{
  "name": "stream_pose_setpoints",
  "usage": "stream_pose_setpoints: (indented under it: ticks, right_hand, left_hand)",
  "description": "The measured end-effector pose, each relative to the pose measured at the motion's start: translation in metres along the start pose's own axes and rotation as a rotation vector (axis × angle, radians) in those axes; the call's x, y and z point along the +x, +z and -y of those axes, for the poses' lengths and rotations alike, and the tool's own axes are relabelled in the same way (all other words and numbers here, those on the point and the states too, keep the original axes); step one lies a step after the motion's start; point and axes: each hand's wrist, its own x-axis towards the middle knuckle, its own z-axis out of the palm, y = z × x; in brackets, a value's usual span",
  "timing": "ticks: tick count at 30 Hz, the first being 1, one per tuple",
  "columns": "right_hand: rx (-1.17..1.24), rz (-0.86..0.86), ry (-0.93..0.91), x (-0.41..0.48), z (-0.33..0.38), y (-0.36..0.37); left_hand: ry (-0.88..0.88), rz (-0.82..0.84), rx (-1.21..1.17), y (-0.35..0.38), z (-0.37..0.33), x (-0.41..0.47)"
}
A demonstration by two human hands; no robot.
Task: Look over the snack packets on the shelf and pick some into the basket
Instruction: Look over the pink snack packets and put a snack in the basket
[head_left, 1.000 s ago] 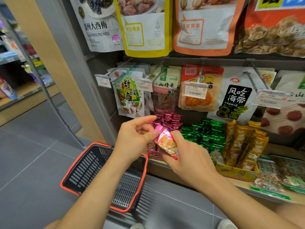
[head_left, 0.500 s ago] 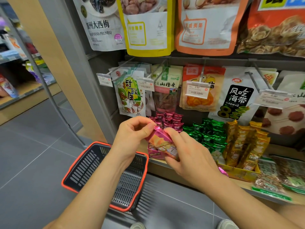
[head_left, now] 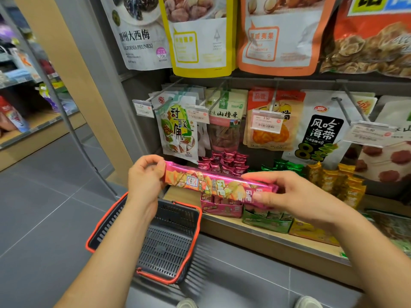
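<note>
A long pink snack packet (head_left: 213,183) lies stretched out level between my two hands, in front of the shelf. My left hand (head_left: 145,176) pinches its left end. At its right end my right hand (head_left: 282,192) grips it, thumb on top and fingers underneath. Below my left forearm a dark basket with an orange rim (head_left: 155,238) stands on the grey floor with nothing visible inside. Behind the packet sits a pink display box (head_left: 220,207) with more pink packets (head_left: 224,163) standing in it.
Green packets (head_left: 287,166) and yellow packets (head_left: 333,178) stand in boxes to the right on the wooden shelf (head_left: 266,236). Snack bags hang from pegs with price tags (head_left: 266,122) above. A beige pillar (head_left: 73,85) rises on the left. Shoe tips show at the bottom.
The pink packet was bunched up between my hands; now it is pulled out to full length, my left hand moving left and my right hand moving right.
</note>
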Motion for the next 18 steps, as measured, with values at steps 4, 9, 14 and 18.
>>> stream_pose_setpoints:
  ticks: [4, 9, 14, 18]
  right_hand:
    - [0.196, -0.312, -0.050, 0.000, -0.003, -0.005]
    - [0.272, -0.525, -0.115, 0.002, -0.007, -0.007]
    - [0.105, -0.606, -0.121, 0.004, -0.006, -0.001]
    - [-0.058, -0.608, -0.141, 0.007, -0.001, 0.007]
  left_hand:
    - [0.087, 0.279, 0.277, -0.002, 0.001, -0.001]
    - [0.158, 0.582, 0.711, -0.003, 0.009, 0.003]
    - [0.447, 0.478, 1.190, 0.022, 0.041, -0.010]
    - [0.541, 0.634, 1.184, 0.037, 0.051, -0.017]
